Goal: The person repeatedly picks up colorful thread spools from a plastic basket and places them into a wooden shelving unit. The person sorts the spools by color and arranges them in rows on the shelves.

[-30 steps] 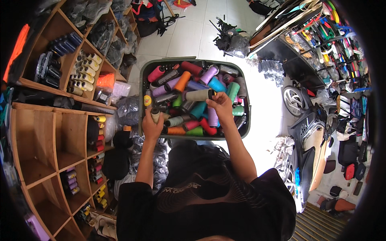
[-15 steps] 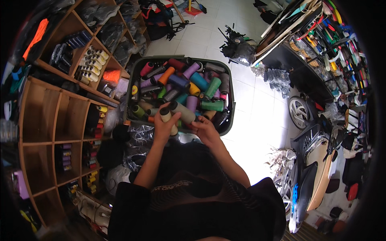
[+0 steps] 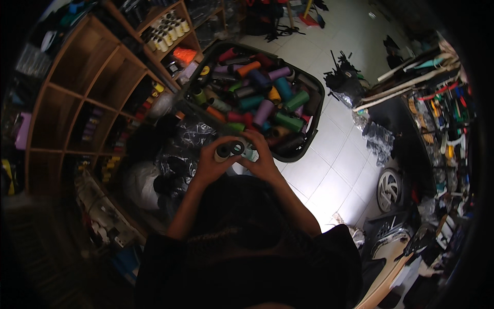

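Note:
In front of my body, two thread spools stand side by side with their ends facing up. My left hand [image 3: 208, 160] is wrapped round a cream thread spool [image 3: 223, 152]. Touching it on the right is a second, grey-looking thread spool [image 3: 237, 148] with a dark ring at its end, and my right hand [image 3: 262, 160] curls round that one. The fingertips of both hands come close together; the undersides of the spools are hidden. Just beyond my hands stands a dark tub [image 3: 315, 135] heaped with thread spools in many colours, a green one [image 3: 289, 121] near its right side.
Wooden pigeonhole shelves [image 3: 82, 95] with more spools stand at the left. Black plastic bags [image 3: 188, 149] lie beside my left arm. On the right are a spoked wheel [image 3: 389, 189] and a cluttered rack [image 3: 437, 118]. A plastic-wrapped bundle [image 3: 378, 141] lies on the tiled floor [image 3: 329, 154].
My view has turned, so the tub now sits further right and higher. My hands have drawn back from over the tub's near rim, and the grey spool is tipped end-up beside the cream one.

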`<state>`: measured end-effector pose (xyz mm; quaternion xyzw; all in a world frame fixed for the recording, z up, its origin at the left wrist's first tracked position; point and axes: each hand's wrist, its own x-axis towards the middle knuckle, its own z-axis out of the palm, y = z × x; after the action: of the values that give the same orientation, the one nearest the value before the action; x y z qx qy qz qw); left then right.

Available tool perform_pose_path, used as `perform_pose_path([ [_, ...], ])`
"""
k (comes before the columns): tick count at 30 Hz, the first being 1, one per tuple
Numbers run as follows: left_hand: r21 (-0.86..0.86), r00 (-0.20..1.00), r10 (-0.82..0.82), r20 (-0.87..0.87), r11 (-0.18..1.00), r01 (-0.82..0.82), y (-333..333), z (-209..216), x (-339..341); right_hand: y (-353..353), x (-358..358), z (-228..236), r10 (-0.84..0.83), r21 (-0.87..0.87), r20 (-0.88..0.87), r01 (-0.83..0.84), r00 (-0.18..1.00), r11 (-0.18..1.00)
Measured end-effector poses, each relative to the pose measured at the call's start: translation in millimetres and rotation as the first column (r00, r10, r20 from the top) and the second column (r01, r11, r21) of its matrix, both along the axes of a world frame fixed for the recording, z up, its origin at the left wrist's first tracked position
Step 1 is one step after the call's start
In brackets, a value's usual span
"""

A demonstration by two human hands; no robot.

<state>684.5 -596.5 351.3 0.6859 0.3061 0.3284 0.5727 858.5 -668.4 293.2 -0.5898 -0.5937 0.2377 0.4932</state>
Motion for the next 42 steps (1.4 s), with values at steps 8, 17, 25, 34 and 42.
perform_pose_path([
  [8,0.105,0.976,0.218,0.005,0.970,-0.218,-8.8,-11.8,-58.5,16.4,-53.3,4.0,0.171,-0.148,-0.247,-0.212,0.954,0.966],
  [17,-0.035,0.798,0.602,0.026,0.798,-0.601,-18.4,-21.6,-180.6,57.5,-123.9,-30.1,0.115,-0.401,-0.419,-0.297,0.901,0.866],
  [25,-0.346,0.441,0.895,0.065,0.435,-0.831,-36.2,-68.2,-318.3,94.4,-219.0,-23.1,0.126,-0.517,-0.515,-0.425,0.848,0.743],
  [34,-0.630,0.256,0.960,0.112,0.268,-0.729,-25.7,-111.2,-343.5,123.9,-275.8,-39.3,0.237,-0.586,-0.516,-0.542,0.823,0.603],
  [42,-0.736,0.152,0.987,-0.060,0.059,-0.674,8.8,-108.9,-311.7,218.7,-305.8,-56.0,0.253,-0.608,-0.600,-0.638,0.759,0.472],
])
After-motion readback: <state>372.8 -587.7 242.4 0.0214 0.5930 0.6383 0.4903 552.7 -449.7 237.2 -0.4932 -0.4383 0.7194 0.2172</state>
